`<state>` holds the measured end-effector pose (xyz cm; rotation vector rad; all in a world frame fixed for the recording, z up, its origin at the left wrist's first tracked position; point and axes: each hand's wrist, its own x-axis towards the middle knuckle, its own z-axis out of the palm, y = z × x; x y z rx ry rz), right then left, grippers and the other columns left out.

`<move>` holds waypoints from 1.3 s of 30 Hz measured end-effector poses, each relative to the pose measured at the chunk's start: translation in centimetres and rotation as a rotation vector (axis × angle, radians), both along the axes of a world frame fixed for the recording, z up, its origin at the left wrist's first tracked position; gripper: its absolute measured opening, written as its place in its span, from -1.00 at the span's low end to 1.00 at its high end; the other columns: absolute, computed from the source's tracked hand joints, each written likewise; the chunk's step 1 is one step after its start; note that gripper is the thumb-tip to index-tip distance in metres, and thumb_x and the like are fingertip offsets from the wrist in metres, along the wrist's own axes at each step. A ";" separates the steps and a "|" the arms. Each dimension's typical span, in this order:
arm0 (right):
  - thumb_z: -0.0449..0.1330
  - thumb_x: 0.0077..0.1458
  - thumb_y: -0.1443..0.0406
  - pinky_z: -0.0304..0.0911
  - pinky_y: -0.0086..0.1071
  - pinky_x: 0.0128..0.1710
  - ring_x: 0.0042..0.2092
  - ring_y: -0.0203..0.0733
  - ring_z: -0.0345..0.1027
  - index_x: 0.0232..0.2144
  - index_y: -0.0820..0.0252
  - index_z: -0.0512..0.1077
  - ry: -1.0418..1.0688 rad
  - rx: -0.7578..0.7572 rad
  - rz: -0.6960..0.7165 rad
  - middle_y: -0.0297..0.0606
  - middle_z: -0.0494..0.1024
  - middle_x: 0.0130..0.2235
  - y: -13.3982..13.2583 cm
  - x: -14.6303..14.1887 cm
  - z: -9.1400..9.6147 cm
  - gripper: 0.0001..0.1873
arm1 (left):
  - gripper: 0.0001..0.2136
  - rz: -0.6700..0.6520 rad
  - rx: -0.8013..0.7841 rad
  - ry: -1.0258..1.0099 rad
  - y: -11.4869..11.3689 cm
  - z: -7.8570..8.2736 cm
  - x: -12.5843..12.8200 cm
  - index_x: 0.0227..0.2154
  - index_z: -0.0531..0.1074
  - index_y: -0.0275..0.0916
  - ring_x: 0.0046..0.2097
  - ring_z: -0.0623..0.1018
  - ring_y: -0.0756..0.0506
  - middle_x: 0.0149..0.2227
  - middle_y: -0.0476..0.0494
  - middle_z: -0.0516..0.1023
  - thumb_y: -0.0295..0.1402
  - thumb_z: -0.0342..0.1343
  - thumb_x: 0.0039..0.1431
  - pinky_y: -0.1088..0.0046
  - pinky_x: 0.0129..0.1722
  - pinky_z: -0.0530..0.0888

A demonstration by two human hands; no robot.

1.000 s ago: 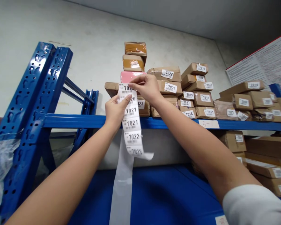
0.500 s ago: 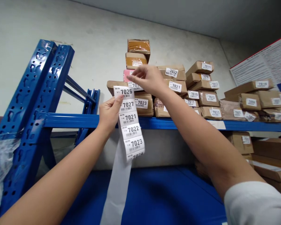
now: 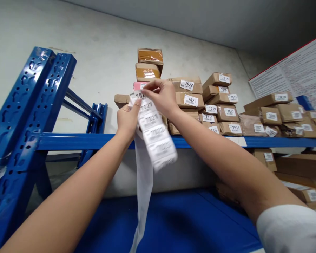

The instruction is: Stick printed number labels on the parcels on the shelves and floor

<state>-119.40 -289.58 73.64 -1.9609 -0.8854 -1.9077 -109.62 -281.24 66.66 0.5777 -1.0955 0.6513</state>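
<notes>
My left hand [image 3: 128, 117] grips a strip of white printed labels [image 3: 158, 131], the thumb pressed on its upper part. The strip hangs tilted and its lower end is blurred. Beneath it trails a long pale backing paper [image 3: 144, 182]. My right hand [image 3: 164, 94] is closed in a pinch at the upper right corner of the top label [image 3: 136, 96], whose number is partly covered by the fingers. Just behind the hands stands a stack of cardboard boxes, with a tan-taped box [image 3: 147, 72] and a pink box [image 3: 137, 86] in it.
A blue shelf beam [image 3: 73, 141] runs across under several labelled boxes [image 3: 191, 101]. At the left rises a blue perforated rack upright [image 3: 23, 123]. More cartons [image 3: 302, 167] lie on the lower level at the right, beside a blue surface [image 3: 189, 221]. A printed board [image 3: 292, 70] hangs on the wall.
My right hand has come down from the boxes to the top label and pinches its corner. The label strip has swung to the right. The view has shifted slightly.
</notes>
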 end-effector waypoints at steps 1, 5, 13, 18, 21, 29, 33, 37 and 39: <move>0.27 0.08 0.18 0.32 -0.31 -0.17 -0.20 -0.24 0.40 -0.36 0.17 0.43 -0.077 0.015 -0.026 -0.29 0.51 -0.29 0.0 0.3 1.5 -0.82 | -0.66 -0.003 0.019 0.012 0.0 0.1 0.0 -0.48 0.53 -0.27 -0.49 0.48 -0.01 -0.47 -0.11 0.58 -0.06 0.32 -0.08 0.51 -0.53 0.39; 0.26 0.09 0.22 0.30 -0.21 -0.10 -0.17 -0.16 0.40 -0.37 0.16 0.42 -0.221 0.108 -0.211 -0.27 0.49 -0.31 -0.8 1.5 8.8 -0.86 | -0.67 0.040 0.055 -0.008 0.2 -0.1 -0.1 -0.53 0.53 -0.29 -0.49 0.49 -0.02 -0.48 -0.12 0.58 -0.08 0.35 -0.12 0.51 -0.55 0.38; 0.46 -0.24 0.43 0.30 -0.11 -0.05 -0.08 0.03 0.37 -0.34 0.11 0.40 -0.370 0.126 -0.444 -0.13 0.46 -0.10 -0.8 0.4 9.1 -0.60 | -0.68 -0.018 0.084 -0.107 1.4 -0.8 -0.2 -0.38 0.56 -0.26 -0.39 0.57 -0.06 -0.38 -0.13 0.63 -0.09 0.34 -0.07 0.47 -0.43 0.48; 0.37 -0.01 0.19 0.38 -0.25 -0.18 -0.18 -0.15 0.41 -0.31 0.15 0.43 0.086 -0.056 -0.131 -0.22 0.53 -0.25 -0.2 -2.2 3.2 -0.74 | -0.69 -0.059 0.077 -0.122 2.1 -0.5 -1.0 -0.35 0.57 -0.24 -0.35 0.58 -0.07 -0.37 -0.13 0.63 -0.09 0.30 -0.03 0.44 -0.36 0.51; 0.39 -0.06 0.12 0.40 -0.31 -0.25 -0.24 -0.20 0.41 -0.40 0.18 0.46 0.342 -0.138 0.024 -0.26 0.54 -0.35 -0.4 -2.6 0.7 -0.71 | -0.69 -0.063 0.135 -0.139 2.0 -0.3 -1.6 -0.34 0.58 -0.25 -0.35 0.57 -0.06 -0.36 -0.13 0.62 -0.10 0.31 -0.04 0.44 -0.36 0.50; 0.45 -0.16 0.26 0.44 -0.28 -0.35 -0.34 -0.21 0.41 -0.44 0.19 0.47 0.350 0.075 0.203 -0.29 0.53 -0.44 -0.4 -1.5 -0.8 -0.75 | -0.62 0.352 -0.089 -0.128 1.4 1.5 -0.7 -0.65 0.38 -0.24 -0.54 0.30 0.05 -0.63 0.02 0.34 -0.05 0.25 0.03 0.53 -0.61 0.20; 0.42 -0.12 0.34 0.45 -0.23 -0.25 -0.30 -0.16 0.44 -0.44 0.20 0.50 0.258 0.000 0.061 -0.28 0.54 -0.43 0.1 -1.3 -0.7 -0.83 | -0.52 0.372 -0.172 -0.116 1.4 1.4 0.3 -0.71 0.19 -0.22 -0.57 0.18 0.06 -0.67 0.06 0.18 -0.01 0.21 0.05 0.50 -0.61 0.11; 0.31 0.03 0.39 0.38 -0.36 -0.15 -0.25 -0.27 0.46 -0.41 0.23 0.51 -0.227 -0.099 -0.034 -0.27 0.59 -0.32 0.2 -2.0 4.6 -0.97 | -0.51 0.387 -0.177 -0.138 1.0 0.1 0.7 -0.71 0.12 -0.23 -0.55 0.13 0.08 -0.65 0.09 0.11 -0.11 0.31 -0.03 0.50 -0.58 0.10; 0.23 0.07 0.44 0.33 -0.44 -0.17 -0.27 -0.34 0.44 -0.38 0.25 0.51 -0.414 -0.057 -0.091 -0.28 0.60 -0.31 0.0 -1.6 9.3 -0.94 | -0.51 0.418 -0.163 -0.154 0.9 -0.5 0.8 -0.71 0.11 -0.23 -0.55 0.11 0.08 -0.64 0.10 0.08 -0.15 0.31 -0.02 0.50 -0.58 0.08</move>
